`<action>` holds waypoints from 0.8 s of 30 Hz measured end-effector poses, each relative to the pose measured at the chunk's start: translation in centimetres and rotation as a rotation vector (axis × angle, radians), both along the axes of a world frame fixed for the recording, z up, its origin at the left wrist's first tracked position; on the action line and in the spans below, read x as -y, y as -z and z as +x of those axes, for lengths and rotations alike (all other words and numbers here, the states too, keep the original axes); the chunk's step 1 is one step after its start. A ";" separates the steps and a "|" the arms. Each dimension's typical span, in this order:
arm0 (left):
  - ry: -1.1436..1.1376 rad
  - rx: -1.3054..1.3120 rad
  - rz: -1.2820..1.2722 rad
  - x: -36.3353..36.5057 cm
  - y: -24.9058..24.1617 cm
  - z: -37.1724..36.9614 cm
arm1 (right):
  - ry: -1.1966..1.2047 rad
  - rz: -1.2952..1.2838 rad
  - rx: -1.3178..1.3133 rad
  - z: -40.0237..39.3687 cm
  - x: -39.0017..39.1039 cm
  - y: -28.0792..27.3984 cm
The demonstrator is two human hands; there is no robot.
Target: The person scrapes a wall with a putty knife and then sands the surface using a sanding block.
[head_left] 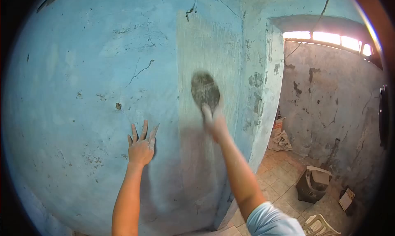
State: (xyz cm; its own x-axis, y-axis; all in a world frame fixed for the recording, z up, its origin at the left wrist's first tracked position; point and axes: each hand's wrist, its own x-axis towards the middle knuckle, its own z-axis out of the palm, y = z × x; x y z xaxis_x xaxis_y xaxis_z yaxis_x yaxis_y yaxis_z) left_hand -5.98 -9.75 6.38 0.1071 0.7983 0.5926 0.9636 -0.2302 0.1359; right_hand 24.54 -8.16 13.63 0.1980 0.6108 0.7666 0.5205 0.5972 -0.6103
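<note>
On the left, the weathered sky-blue painted wall (82, 92) bears a small brown chipped hole (118, 106); just right of and below it is the left hand (140, 151), fingers spread, seemingly resting on the surface. That is a sound brace; it should stay clear of the strokes. Further right runs an upright pale greyish scuffed band (205, 38). Over it the right hand (217, 125) grips a dark, flat oval tool (205, 88), blurred; whether its face lies fully flush, I cannot tell. Flat contact, even pressure and overlapping strokes would best suit this rubbing. At the far right of the band, the pale flaking wall corner (257, 88) probably calls for lighter pressure, lest more paint break away.
</note>
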 end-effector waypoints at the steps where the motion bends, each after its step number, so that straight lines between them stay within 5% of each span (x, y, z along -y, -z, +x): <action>1: -0.009 0.002 -0.001 -0.2 0.0 0.2 | -0.062 0.117 0.036 0.7 0.0 4.9; 5: -0.020 -0.009 -0.022 0.4 -0.4 0.5 | -0.062 -0.129 -0.118 0.0 4.6 20.7; 8: -0.014 0.003 -0.027 0.5 -0.4 0.6 | -0.080 -0.168 -0.151 -0.3 5.5 21.2; 10: -0.025 -0.005 -0.025 0.2 -0.3 0.5 | -0.038 0.017 -0.081 0.4 3.2 17.0; 19: -0.032 0.020 -0.002 0.5 -0.3 1.2 | 0.245 0.097 0.116 0.3 -1.7 -21.1; 24: -0.040 0.034 0.008 0.0 -0.1 1.3 | 0.064 -0.023 0.069 0.7 0.5 -27.8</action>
State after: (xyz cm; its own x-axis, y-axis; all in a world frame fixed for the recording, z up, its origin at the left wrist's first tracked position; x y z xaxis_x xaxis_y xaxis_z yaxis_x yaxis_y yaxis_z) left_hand -4.64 -9.76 6.48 0.0550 0.7968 0.6018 0.9668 -0.1930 0.1672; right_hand 25.22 -8.68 41.40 0.1842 0.6163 0.7656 0.5988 0.5473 -0.5847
